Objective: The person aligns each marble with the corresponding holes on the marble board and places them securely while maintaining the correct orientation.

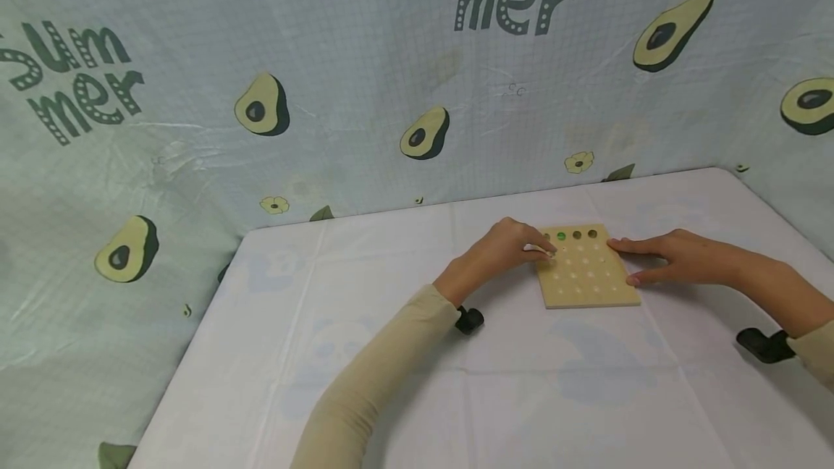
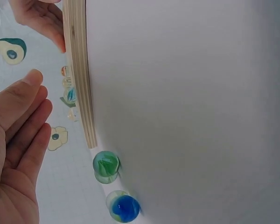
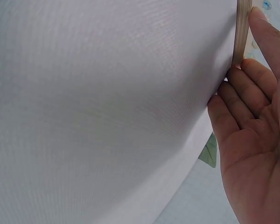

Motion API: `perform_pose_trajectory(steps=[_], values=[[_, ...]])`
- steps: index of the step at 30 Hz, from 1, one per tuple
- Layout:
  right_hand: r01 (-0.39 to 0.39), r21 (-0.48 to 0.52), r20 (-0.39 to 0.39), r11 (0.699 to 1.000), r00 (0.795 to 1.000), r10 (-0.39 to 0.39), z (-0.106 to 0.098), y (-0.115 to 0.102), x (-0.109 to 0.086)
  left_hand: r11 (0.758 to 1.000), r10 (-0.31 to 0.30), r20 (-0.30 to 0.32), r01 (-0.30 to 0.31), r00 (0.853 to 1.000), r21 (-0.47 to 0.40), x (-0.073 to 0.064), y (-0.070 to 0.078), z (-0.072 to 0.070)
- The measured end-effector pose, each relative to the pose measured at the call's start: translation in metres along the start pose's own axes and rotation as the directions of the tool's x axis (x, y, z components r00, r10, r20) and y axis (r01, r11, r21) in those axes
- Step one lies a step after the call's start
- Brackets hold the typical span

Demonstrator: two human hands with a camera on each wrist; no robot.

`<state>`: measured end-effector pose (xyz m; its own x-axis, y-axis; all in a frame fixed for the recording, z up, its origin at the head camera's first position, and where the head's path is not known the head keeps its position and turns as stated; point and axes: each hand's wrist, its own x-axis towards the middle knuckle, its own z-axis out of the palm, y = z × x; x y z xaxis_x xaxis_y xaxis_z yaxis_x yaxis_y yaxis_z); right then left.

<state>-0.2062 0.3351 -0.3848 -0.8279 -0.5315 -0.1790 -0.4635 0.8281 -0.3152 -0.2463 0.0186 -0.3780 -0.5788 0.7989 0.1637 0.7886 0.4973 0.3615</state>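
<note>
A square wooden board (image 1: 589, 297) lies on the table, with rows of small clear marbles (image 2: 70, 95) on its top. Its far row shows dark round spots and a green one (image 1: 562, 236). My left hand (image 1: 498, 252) reaches over the board's left part; a small glint shows by its fingertips. In the left wrist view the thumb and fingers are nearly straight, with nothing visible between them. Beside the board lie a green marble (image 2: 106, 164) and a blue marble (image 2: 125, 208), hidden in the head view. My right hand (image 1: 680, 259) touches the board's right edge with extended fingers and thumb.
A pale cloth with faint prints covers the table (image 1: 391, 382). Behind and at the left hangs a sheet (image 1: 352, 56) with avocado pictures and lettering. Each wrist carries a black camera mount (image 1: 764, 346).
</note>
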Motion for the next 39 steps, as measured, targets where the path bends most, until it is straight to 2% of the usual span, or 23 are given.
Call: perform_pose_trajectory(steps=[10,18,24,32,39], values=[[-0.023,-0.022,0.007,1.0,1.0,0.023,0.002,-0.002,0.002,1.0,-0.013,0.017,0.013,1.0,0.003,0.006,0.003,0.003],[-0.014,-0.027,0.009,1.0,1.0,0.014,0.003,0.0,0.002,1.0,0.004,-0.021,-0.004,1.0,-0.007,0.01,0.004,0.006],[-0.024,-0.031,0.017,0.999,1.0,0.024,0.002,0.0,0.002,1.0,-0.007,-0.024,0.007,1.0,0.015,0.015,0.008,0.006],[-0.028,-0.024,0.018,0.999,0.999,0.029,0.002,0.0,0.001,1.0,-0.023,-0.019,0.023,1.0,0.004,0.018,0.009,0.007],[-0.027,-0.026,0.024,0.999,0.999,0.028,0.001,-0.001,0.002,1.0,-0.012,-0.041,0.012,0.999,-0.004,0.02,0.007,0.008]])
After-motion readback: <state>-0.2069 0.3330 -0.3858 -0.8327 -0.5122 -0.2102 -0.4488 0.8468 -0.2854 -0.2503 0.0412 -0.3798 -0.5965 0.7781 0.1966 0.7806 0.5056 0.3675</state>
